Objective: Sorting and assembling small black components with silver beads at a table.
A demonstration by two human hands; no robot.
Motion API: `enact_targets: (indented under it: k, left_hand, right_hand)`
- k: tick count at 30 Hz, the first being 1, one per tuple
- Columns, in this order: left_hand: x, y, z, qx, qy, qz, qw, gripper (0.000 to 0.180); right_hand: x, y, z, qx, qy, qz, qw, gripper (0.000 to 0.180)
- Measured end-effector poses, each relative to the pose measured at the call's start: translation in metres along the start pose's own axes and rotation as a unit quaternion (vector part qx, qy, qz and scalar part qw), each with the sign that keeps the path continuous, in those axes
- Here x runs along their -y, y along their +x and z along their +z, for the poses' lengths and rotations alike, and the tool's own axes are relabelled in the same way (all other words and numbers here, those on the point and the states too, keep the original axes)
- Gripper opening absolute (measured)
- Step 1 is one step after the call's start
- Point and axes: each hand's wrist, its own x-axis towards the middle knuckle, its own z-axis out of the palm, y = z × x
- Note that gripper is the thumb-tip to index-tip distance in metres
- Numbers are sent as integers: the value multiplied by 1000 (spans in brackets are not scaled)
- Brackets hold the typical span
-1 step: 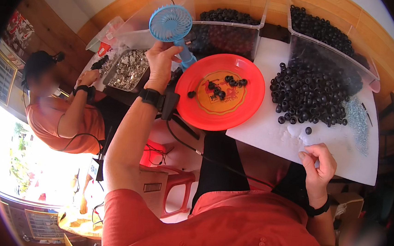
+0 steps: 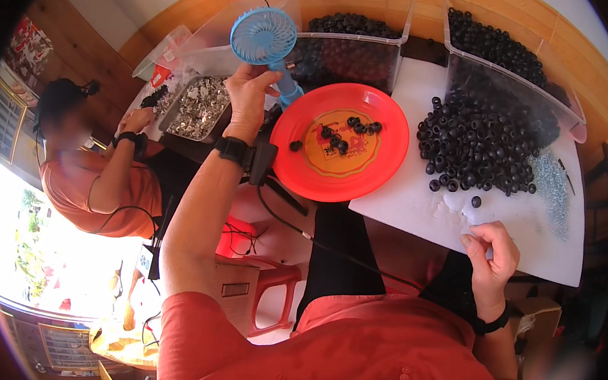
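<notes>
My left hand (image 2: pixel 245 100) grips a small blue fan (image 2: pixel 263 35) at the lower edge of its round head, with thumb and fingers closed. The fan's handle (image 2: pixel 289 87) stands behind the rim of a red plate (image 2: pixel 287 171). Several black beads (image 2: pixel 356 125) lie on the plate. My right hand (image 2: pixel 493 258) is closed in a pinch at the near edge of the white tabletop (image 2: pixel 402 215). What its fingertips hold, if anything, is too small to make out. Just beyond them sits a single black bead (image 2: pixel 476 201), in front of a large heap of black beads (image 2: pixel 472 142).
Clear plastic bins (image 2: pixel 540 87) of black beads line the back. Tiny clear beads (image 2: pixel 550 191) are spread at the right. On the left, another person (image 2: pixel 105 181) works beside a tray of shiny metal pieces (image 2: pixel 196 110). A black cable (image 2: pixel 342 254) crosses my lap.
</notes>
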Motion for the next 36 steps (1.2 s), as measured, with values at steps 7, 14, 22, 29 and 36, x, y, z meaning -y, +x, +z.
enact_targets:
  k: [7,14,22,29,36]
  left_hand:
    - [-3,1,0,-20,14,-9,1000,27]
    - [0,0,1,-17,4,-5,1000,29]
    - [-3,-3,-1,9,9,-12,1000,35]
    - [-6,1,-5,-8,37,-38,999,39]
    - [-9,1,-2,2,68,-65,996,35]
  right_hand:
    - [6,2,1,-2,-13,0,1000,15]
    - [5,1,0,1,-17,4,1000,15]
    - [0,0,0,-5,3,-5,1000,15]
    - [1,-1,1,-11,17,-6,1000,14]
    - [1,0,-1,-9,22,-13,1000,13]
